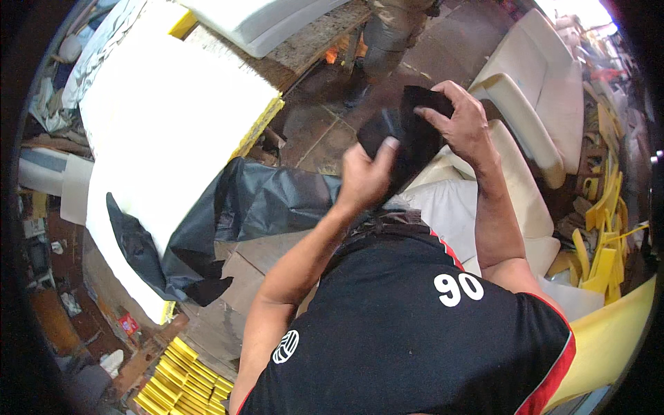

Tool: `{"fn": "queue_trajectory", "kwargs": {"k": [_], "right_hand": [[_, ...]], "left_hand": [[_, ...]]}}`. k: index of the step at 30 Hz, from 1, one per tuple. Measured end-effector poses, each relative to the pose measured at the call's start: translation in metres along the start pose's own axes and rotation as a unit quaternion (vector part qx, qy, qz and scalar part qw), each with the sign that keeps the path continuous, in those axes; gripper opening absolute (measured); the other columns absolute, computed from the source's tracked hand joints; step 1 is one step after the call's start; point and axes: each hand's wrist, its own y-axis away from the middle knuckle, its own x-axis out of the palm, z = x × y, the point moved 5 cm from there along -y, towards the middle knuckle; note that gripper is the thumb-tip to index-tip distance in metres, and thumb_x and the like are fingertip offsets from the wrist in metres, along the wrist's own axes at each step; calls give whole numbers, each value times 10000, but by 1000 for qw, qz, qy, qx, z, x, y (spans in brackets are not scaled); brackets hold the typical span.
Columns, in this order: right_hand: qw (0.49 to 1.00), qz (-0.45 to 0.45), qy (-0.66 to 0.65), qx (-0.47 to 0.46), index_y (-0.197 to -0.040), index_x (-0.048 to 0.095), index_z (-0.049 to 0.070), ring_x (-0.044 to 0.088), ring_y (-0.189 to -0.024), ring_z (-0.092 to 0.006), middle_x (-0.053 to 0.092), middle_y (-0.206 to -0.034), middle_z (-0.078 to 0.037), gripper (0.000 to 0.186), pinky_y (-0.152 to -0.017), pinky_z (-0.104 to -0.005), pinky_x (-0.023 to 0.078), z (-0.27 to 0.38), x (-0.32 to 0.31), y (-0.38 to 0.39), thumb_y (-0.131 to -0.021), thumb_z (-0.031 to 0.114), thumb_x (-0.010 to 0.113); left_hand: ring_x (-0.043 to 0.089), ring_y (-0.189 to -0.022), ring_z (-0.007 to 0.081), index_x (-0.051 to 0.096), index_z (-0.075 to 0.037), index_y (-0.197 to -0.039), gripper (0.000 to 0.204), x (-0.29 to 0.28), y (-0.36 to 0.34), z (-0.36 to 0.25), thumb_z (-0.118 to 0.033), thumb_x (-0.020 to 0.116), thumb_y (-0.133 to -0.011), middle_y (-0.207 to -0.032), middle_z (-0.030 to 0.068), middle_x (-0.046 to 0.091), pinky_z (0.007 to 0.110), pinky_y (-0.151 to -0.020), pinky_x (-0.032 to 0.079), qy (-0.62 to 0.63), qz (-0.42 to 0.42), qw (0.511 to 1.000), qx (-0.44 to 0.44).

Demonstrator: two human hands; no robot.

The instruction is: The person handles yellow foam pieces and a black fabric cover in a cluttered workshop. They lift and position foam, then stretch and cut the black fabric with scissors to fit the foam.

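Note:
A piece of black fabric (417, 142) is held up in front of my body between both hands. My left hand (366, 169) grips its near left edge, the thumb lying on top. Higher and to the right, my right hand (463, 121) pinches the upper corner between thumb and fingers. A longer sheet of black material (277, 200) stretches leftward from near my left hand, creased, and drapes over the edge of a large white slab (166, 117). Whether this sheet joins the held piece is hidden behind my left hand and forearm.
Cream upholstered seat parts (529, 90) lie at the right, beside yellow foam strips (605, 235). A stack of yellow foam pieces (183, 380) sits at lower left. A grey-white cushion (270, 24) rests on a bench at the top. Another person's legs (391, 34) show beyond.

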Motion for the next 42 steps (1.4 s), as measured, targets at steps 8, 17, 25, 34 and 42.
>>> {"fn": "queue_trajectory", "kwargs": {"k": [8,17,25,34,42], "right_hand": [[996,0,-73,56,-942,591,26,567,-776,-148,591,-796,-62,312,-738,-324,470,-98,-17,-17,-763,158,810],[977,-139,-152,50,-1002,626,30,590,-849,-136,636,-886,-52,223,-804,-293,473,-149,-62,-59,-844,133,746],[926,0,-377,29,-1106,602,8,593,-936,-104,638,-983,-55,301,-851,-274,479,-99,-1,-51,-859,120,734],[717,209,-662,64,-1377,484,-12,631,-1029,-185,637,-1201,-163,423,-902,-326,513,-47,56,-48,-1015,195,560],[878,100,-450,-130,-1385,510,38,606,-1079,-178,617,-1280,-98,436,-999,-328,452,-39,65,-88,-993,206,602]], "left_hand": [[600,-745,128,673,37,-1002,254,-16,-80,-69,-207,601,-996,-817,84,704,308,-702,489,-259,-73,948,171],[697,-817,246,679,-1,-1087,215,47,-143,-116,-170,605,-977,-904,186,712,345,-765,516,-384,-92,887,238],[663,-1042,218,604,-46,-1314,326,57,-107,-63,-116,544,-1001,-1108,174,696,337,-916,492,-364,-141,883,259],[547,-1186,170,448,-26,-1441,455,34,-69,-33,-145,555,-1015,-1321,80,584,288,-1007,422,-23,-41,989,144],[567,-1148,160,579,4,-1302,319,-42,-41,-55,-67,552,-993,-1247,59,632,314,-1019,415,36,-143,987,62]]}}
